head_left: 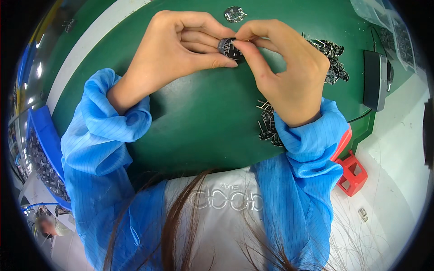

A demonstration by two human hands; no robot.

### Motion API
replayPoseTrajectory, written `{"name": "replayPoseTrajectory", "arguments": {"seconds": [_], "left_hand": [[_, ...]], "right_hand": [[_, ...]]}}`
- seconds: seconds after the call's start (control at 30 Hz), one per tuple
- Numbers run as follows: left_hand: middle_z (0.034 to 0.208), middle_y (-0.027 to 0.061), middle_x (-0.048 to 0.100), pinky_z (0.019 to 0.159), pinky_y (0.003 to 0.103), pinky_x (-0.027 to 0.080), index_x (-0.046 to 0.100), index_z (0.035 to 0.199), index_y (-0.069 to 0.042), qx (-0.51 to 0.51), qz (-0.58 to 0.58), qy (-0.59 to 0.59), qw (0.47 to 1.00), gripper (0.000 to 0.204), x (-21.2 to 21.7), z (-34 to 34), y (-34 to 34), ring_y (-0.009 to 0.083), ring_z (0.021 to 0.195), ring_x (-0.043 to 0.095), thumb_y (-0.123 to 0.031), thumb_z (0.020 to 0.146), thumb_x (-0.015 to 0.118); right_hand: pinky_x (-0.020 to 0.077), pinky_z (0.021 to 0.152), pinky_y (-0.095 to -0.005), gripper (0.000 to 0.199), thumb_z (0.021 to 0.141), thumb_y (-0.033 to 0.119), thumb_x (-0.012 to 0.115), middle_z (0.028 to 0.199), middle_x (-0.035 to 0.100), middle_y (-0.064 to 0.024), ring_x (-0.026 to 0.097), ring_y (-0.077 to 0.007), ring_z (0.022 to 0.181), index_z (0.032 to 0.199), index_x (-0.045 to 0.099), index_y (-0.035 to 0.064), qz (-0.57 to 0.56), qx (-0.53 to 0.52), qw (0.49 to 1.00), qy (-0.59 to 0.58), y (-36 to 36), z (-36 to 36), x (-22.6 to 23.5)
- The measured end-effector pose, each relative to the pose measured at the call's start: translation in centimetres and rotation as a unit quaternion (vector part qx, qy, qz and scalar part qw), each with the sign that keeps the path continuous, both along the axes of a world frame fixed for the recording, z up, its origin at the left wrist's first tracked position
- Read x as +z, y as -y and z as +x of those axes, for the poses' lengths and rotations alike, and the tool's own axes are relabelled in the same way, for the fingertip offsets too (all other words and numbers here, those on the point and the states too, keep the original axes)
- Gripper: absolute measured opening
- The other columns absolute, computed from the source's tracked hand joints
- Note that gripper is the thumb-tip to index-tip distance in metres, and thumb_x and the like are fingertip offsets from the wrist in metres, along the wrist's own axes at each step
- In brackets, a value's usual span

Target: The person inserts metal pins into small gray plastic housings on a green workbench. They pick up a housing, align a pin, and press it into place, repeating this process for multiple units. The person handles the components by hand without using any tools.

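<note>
Above the far middle of the green table, my left hand (pixel 181 49) grips a small round black part with a circuit-board face (pixel 233 50), its thumb below and fingers above. My right hand (pixel 287 61) pinches the upper edge of the same part between thumb and forefinger. Whether something smaller sits between those fingertips is hidden. A separate flat round circuit board (pixel 235 14) lies on the table just beyond my hands.
A heap of small black parts with metal pins (pixel 334 63) lies right of my right hand, another pile (pixel 268 124) by the right sleeve. A black device (pixel 374 81) stands at the table's right edge. A red stool (pixel 352 174) and a blue bin (pixel 47 149) flank me.
</note>
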State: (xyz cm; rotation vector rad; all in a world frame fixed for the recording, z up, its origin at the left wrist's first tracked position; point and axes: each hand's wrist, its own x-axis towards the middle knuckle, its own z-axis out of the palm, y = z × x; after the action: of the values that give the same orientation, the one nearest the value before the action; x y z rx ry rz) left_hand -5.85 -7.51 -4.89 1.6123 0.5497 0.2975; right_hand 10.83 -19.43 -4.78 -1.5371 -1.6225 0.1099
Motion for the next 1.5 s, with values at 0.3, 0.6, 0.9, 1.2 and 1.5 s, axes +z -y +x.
{"name": "replayPoseTrajectory", "arguments": {"seconds": [0.3, 0.6, 0.9, 1.2, 1.5], "left_hand": [[0.099, 0.0149, 0.076, 0.088, 0.032, 0.063, 0.068, 0.107, 0.007, 0.005, -0.003, 0.01, 1.0, 0.028, 0.0, 0.1, 0.0, 0.0209, 0.095, 0.076, 0.01, 0.081, 0.08], [0.108, 0.0116, 0.073, 0.091, 0.027, 0.057, 0.065, 0.116, 0.005, 0.005, -0.042, 0.01, 0.999, 0.03, -0.4, -1.0, -0.9, 0.0148, 0.101, 0.072, 0.008, 0.086, 0.07], [0.113, 0.0135, 0.072, 0.091, 0.026, 0.057, 0.063, 0.123, 0.005, 0.076, -0.036, 0.041, 0.996, 0.038, -1.3, -1.3, -0.9, 0.0147, 0.101, 0.071, 0.008, 0.085, 0.067], [0.109, 0.0133, 0.072, 0.091, 0.027, 0.058, 0.061, 0.122, 0.005, 0.103, 0.039, 0.044, 0.993, 0.04, -0.7, -1.6, -0.1, 0.0157, 0.101, 0.072, 0.011, 0.083, 0.067], [0.108, 0.0132, 0.072, 0.09, 0.028, 0.057, 0.062, 0.119, 0.004, 0.032, 0.087, 0.025, 0.995, 0.034, 1.6, -1.1, -2.0, 0.0178, 0.099, 0.072, 0.002, 0.087, 0.073]], "right_hand": [[0.059, 0.069, -0.0328, 0.019, 0.082, -0.004, 0.077, 0.09, 0.072, -0.0086, 0.074, -0.0237, 0.08, 0.097, 0.07, 0.0038, -0.013, -0.023, 0.999, 0.036, 0.2, -0.8, 0.4], [0.0577, 0.073, -0.0365, 0.024, 0.084, -0.006, 0.072, 0.098, 0.067, -0.0119, 0.069, -0.0299, 0.086, 0.105, 0.068, 0.0051, -0.027, -0.047, 0.998, 0.03, -0.5, -2.2, 0.3], [0.0626, 0.083, -0.0338, 0.028, 0.091, -0.006, 0.069, 0.106, 0.071, -0.0144, 0.075, -0.0246, 0.098, 0.118, 0.068, -0.0003, -0.073, 0.005, 0.991, -0.11, -0.5, -1.1, -0.4], [0.0599, 0.084, -0.0294, 0.017, 0.097, -0.006, 0.063, 0.098, 0.075, -0.0117, 0.073, -0.0167, 0.093, 0.113, 0.066, -0.005, -0.139, 0.006, 0.962, -0.236, -0.5, -1.3, 0.0], [0.0568, 0.083, -0.028, 0.022, 0.097, -0.003, 0.066, 0.102, 0.074, -0.0109, 0.071, -0.0154, 0.092, 0.119, 0.066, -0.0041, -0.114, 0.018, 0.969, -0.22, -0.3, -0.4, 1.0]]}}
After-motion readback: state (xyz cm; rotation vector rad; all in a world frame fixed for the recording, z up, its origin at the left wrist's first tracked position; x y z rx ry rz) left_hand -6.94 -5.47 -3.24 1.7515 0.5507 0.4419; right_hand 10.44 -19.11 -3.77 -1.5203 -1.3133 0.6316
